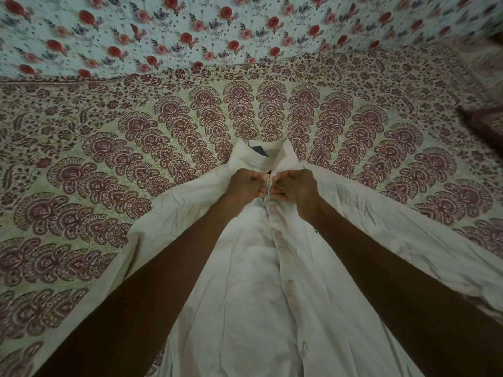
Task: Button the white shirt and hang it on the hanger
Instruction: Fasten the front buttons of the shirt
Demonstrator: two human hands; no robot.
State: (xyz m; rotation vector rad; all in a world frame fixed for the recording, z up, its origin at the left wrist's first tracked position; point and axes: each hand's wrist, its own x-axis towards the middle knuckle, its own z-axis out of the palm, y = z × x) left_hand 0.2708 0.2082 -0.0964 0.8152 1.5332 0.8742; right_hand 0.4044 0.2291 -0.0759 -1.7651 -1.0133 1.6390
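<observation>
The white shirt (245, 281) lies flat on the bed, collar away from me, sleeves spread out to both sides. Its front placket runs down the middle and the lower buttons look fastened. A hanger sits inside the shirt; only its gold hook (251, 131) shows above the collar. My left hand (246, 183) pinches the left edge of the placket just below the collar. My right hand (292, 187) pinches the right edge opposite it. The two hands almost touch, and the button between them is hidden by my fingers.
The shirt rests on a bedspread (109, 164) with a dark red paisley print. A pale floral cloth with red roses (190, 31) hangs along the far side. A dark red cushion or pillow edge (484, 123) shows at the right.
</observation>
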